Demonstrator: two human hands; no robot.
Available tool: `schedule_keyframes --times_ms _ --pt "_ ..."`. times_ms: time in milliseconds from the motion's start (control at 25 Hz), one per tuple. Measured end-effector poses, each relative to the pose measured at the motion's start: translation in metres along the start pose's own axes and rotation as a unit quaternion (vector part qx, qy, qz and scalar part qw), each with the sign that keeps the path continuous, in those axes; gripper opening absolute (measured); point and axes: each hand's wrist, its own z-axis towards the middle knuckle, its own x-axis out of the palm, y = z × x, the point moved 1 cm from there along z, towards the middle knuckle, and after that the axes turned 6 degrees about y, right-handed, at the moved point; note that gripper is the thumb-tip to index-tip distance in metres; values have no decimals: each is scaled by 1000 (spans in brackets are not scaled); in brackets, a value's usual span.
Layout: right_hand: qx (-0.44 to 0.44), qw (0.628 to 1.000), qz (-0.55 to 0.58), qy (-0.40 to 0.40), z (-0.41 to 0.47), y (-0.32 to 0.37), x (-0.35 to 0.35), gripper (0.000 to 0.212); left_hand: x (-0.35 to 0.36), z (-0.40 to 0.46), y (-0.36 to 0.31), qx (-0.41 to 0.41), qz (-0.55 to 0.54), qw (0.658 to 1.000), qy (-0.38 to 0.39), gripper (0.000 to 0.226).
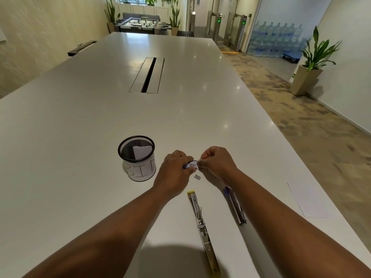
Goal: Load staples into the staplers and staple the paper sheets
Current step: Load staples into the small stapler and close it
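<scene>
opened yellow stapler [202, 223] lies nearest; both hands (left [174, 171], right [216, 162]) pinch a staple box [190, 164].

Mesh cup [138, 157]: handwritten "BIN" on paper wrap.

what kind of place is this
Most likely an office meeting area: a long white conference table with a cable slot, access turnstiles by the entrance, and a foosball table beyond.

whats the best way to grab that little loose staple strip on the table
Pinch the small silver staple strip across its two long sides, coming straight down from above. It lies flat on the white table, so only its narrow edges offer a grip, probably with fingertips.
</scene>
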Motion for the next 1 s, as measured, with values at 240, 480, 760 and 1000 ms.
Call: schedule_keyframes --times_ms 240,480,760,1000 --pt "-7 1000 0 14 -3 1 -1 9 -1 1 0 -1 0 1000 -4 31" --pt "-36 998 -38 31 -13 3 -2 8 2 -1 1 -12 -3 1000 -3 33" --pt "-102 954 -277 54 -50 8 4 14 -1 -12 -2 -26 -3 998 -53 40" --pt "-128 979 -160 -20 -75 8 14 9 -11 -47 -20 16 -97 993 -58 30"
